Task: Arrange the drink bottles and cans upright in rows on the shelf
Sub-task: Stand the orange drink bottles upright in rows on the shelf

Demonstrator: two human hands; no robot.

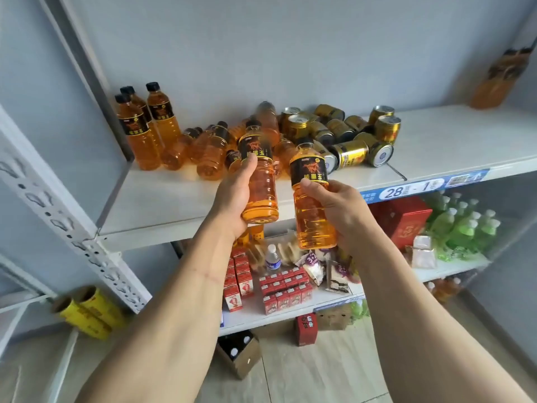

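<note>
You held an orange bottle [259, 181] in your left hand [235, 199] and another [312, 196] in your right hand [337, 205], fingers wrapped round each, caps up before the shelf [162, 199], likely to stand them beside the upright row [145, 129].

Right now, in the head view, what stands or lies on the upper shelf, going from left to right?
Three upright bottles → heap of fallen bottles → jumble of gold cans → bare shelf.
</note>
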